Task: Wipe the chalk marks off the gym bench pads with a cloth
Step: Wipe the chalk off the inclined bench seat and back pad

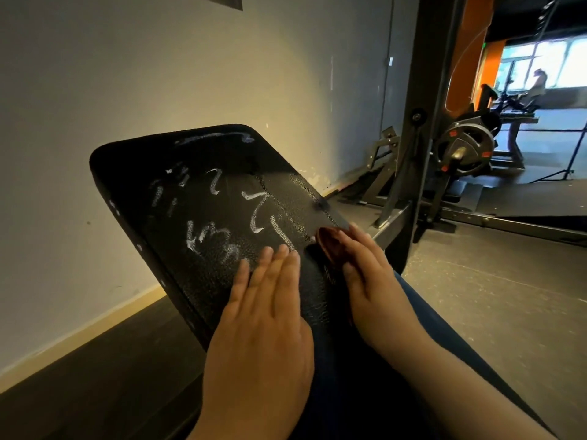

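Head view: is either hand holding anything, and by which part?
The right hand grips a bunched dark red cloth at its near end; the left hand lies flat on the pad, holding nothing.

we see a plain pale wall (158, 74) on the left, with warm light across its lower part and a light skirting board (95, 325) along its foot. the floor (492, 296) is grey and speckled. to the right stands a dark steel machine frame (424, 122) with an orange panel (467, 42) and a weight plate (465, 147). far behind it, bright windows (546, 61) glow, and a tripod (567, 171) stands below them.
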`<state>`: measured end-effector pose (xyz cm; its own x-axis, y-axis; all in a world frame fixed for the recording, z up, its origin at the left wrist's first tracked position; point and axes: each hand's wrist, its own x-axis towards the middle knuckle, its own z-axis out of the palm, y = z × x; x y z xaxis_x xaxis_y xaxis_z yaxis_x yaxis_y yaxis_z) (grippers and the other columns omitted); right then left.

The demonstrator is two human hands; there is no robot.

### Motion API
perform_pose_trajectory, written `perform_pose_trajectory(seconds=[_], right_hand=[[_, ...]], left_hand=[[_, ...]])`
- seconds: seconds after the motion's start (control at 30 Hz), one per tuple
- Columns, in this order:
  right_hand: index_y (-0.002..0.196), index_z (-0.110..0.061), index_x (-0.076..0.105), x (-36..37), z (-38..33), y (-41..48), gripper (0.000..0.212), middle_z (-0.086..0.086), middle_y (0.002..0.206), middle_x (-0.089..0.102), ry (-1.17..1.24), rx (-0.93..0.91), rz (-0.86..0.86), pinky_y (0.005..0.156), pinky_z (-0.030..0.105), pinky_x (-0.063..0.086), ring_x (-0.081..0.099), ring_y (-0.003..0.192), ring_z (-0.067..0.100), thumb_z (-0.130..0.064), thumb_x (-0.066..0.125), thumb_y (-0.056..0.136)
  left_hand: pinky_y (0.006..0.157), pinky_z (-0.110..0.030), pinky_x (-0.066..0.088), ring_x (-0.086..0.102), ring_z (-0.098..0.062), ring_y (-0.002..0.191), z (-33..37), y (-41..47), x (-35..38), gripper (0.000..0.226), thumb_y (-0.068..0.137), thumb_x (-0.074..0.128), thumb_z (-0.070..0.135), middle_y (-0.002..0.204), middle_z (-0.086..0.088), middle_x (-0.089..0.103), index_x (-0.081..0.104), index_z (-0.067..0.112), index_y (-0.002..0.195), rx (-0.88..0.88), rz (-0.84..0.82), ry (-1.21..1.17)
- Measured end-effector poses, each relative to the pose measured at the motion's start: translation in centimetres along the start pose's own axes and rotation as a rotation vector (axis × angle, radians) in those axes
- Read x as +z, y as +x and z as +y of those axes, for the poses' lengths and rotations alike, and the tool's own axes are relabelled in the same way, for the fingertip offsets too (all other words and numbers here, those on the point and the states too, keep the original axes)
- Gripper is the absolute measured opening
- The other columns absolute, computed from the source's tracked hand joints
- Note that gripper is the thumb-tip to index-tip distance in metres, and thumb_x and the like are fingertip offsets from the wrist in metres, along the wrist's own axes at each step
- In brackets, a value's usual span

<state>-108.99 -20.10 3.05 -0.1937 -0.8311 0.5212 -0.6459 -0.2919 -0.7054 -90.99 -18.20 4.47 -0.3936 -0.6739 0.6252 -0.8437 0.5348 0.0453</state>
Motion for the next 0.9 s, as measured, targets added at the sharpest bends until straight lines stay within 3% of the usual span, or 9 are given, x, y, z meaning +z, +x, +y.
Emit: perform_pose_trajectory(seconds=[0.13,0.2,0.33,0.47,0.6,0.67,0.8,0.9], right_hand=[[0.146,-0.053,0.038,1.2,-2.3,-3.3,0.059,-0.029,0.152,0.021,-0.104,-0.188,-0.074,0.112,0.027,0.033,0.021,0.14,0.0,-0.025,0.058,0.099],[0.143,-0.058,0.037,0.6,-2.0,-3.7,0.056,-0.028,0.15,0.023,-0.206,-0.257,-0.152,0.111,0.031,0.031,0.022,0.139,0.001,-0.032,0.057,0.097],[0.144,-0.054,0.038,-0.7,0.3,-1.1,0.054,-0.029,0.151,0.025,-0.126,-0.122,-0.057,0.12,0.039,0.03,0.019,0.144,-0.003,-0.023,0.048,0.101],[0.141,-0.055,0.036,0.6,-1.2,-2.4,0.052,-0.045,0.148,0.015,-0.04,-0.045,-0.053,0.121,0.023,0.019,0.009,0.139,-0.019,-0.024,0.051,0.102],[0.131,-0.062,0.048,0.1,-2.5,-3.1,0.051,-0.046,0.139,0.028,-0.112,-0.178,-0.185,0.107,0.012,0.023,0.022,0.135,-0.011,-0.027,0.061,0.096],[0.131,-0.063,0.045,-0.6,-1.3,-2.0,0.054,-0.045,0.14,0.028,-0.129,-0.152,-0.183,0.11,0.014,0.025,0.022,0.138,-0.011,-0.023,0.059,0.098],[0.142,-0.059,0.032,-0.7,-0.5,-0.4,0.053,-0.041,0.153,0.015,-0.071,0.0,-0.072,0.122,0.022,0.019,0.009,0.142,-0.016,-0.026,0.048,0.104],[0.147,-0.054,0.028,1.5,-0.3,-1.2,0.054,-0.03,0.158,0.017,-0.124,-0.07,-0.082,0.118,0.014,0.017,0.011,0.145,-0.008,-0.029,0.047,0.104]], left_hand=[[0.112,-0.041,0.024,0.045,-0.022,0.139,-0.2,0.1,0.1,0.057,0.09,0.037,0.027,0.147,-0.006,0.052,0.05,0.011,0.144,0.074,-0.06,0.015],[0.111,-0.043,0.026,0.048,-0.023,0.138,-0.3,0.1,0.4,0.056,0.09,0.038,0.028,0.145,-0.007,0.054,0.054,0.012,0.142,0.096,-0.057,0.01],[0.108,-0.046,0.029,0.054,-0.027,0.132,-0.5,0.3,0.8,0.057,0.086,0.039,0.029,0.139,-0.01,0.06,0.064,0.007,0.132,0.114,-0.093,0.035],[0.102,-0.045,0.032,0.061,-0.028,0.123,-0.8,0.6,1.1,0.053,0.081,0.041,0.028,0.128,-0.009,0.068,0.073,0.007,0.117,0.165,-0.04,0.065],[0.1,-0.044,0.044,0.07,-0.025,0.108,-0.6,1.9,1.4,0.041,0.079,0.042,0.022,0.111,-0.005,0.075,0.078,0.012,0.093,0.145,0.099,-0.013],[0.101,-0.043,0.047,0.069,-0.023,0.111,-0.2,2.2,1.9,0.042,0.079,0.041,0.02,0.115,-0.005,0.073,0.078,0.011,0.097,0.144,0.093,-0.025],[0.101,-0.043,0.035,0.066,-0.031,0.114,-0.2,2.1,3.2,0.046,0.083,0.039,0.016,0.122,-0.014,0.07,0.077,0.002,0.106,0.223,0.082,0.069],[0.108,-0.04,0.026,0.064,-0.034,0.118,-0.9,2.0,3.5,0.046,0.094,0.034,0.016,0.131,-0.018,0.063,0.073,-0.002,0.112,0.176,0.115,0.139]])
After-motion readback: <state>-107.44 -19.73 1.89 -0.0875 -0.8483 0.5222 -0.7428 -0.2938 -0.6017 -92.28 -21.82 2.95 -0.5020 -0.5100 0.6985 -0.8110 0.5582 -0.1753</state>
